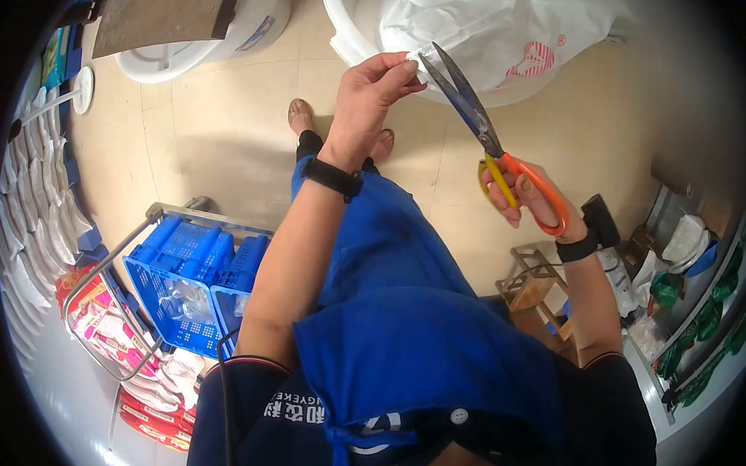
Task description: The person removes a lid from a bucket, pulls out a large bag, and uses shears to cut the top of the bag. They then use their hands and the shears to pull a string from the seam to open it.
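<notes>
My left hand [374,95] pinches the corner of a white sack [487,31] with red print. The sack lies over a round white tub [344,25] at the top of the view. In my right hand [529,197] is a pair of scissors [469,103], with one orange and one yellow handle and dark, worn blades. Its blades stand slightly apart, their tips right at the sack's corner beside my left fingertips.
Blue plastic baskets [179,263] sit on a metal-framed cart at left. Stacked bags [35,213] line the left side. Another white tub [257,33] stands upper left under a brown board [163,14]. A wooden stool [535,294] and a shelf with green packets [698,322] are at right.
</notes>
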The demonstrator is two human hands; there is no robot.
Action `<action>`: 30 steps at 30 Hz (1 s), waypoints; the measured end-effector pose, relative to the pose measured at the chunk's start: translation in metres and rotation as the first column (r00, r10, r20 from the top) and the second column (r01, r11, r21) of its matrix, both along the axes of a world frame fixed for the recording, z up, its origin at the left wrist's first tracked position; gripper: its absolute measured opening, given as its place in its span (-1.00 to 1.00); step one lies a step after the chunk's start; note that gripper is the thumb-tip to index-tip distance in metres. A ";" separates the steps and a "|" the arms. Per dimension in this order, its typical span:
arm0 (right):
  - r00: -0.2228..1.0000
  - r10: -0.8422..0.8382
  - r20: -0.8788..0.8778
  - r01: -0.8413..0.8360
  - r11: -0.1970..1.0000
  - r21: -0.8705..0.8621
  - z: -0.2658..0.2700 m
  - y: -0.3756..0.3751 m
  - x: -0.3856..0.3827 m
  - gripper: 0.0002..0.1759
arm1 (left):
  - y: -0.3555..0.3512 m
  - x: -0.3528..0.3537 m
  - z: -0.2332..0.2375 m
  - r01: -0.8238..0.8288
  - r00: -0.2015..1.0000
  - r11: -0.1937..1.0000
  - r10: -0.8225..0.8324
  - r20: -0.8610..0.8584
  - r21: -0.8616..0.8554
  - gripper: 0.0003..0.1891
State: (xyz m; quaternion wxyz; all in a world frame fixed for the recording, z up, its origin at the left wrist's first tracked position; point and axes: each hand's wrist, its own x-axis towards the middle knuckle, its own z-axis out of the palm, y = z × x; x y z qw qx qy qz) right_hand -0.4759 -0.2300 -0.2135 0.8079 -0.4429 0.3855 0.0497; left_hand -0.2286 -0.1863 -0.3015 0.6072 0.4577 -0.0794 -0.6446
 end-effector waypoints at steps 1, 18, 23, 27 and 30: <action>0.998 -0.049 0.032 0.047 0.997 0.058 -0.004 0.007 0.001 -0.25 | 0.000 0.000 0.000 -0.009 1.000 1.000 0.009 -0.029 -0.006 -0.82; 0.978 -0.117 -0.171 0.071 0.965 -0.254 -0.010 0.016 0.006 -0.67 | -0.001 -0.004 0.003 0.031 0.994 1.000 -0.031 0.109 0.001 -0.81; 0.944 -0.314 0.100 0.289 0.935 0.206 -0.017 0.040 0.020 -0.34 | -0.002 -0.004 -0.002 0.016 1.000 0.999 -0.015 0.014 -0.029 -0.81; 0.983 -0.176 -0.048 0.166 0.973 -0.158 -0.015 0.028 0.030 -0.42 | -0.003 -0.005 -0.004 0.005 0.999 0.999 -0.004 0.035 -0.033 -0.80; 0.982 -0.180 -0.053 0.179 0.983 -0.031 -0.011 0.021 0.030 -0.47 | -0.005 -0.003 -0.003 -0.001 0.996 1.000 0.003 0.088 -0.027 -0.80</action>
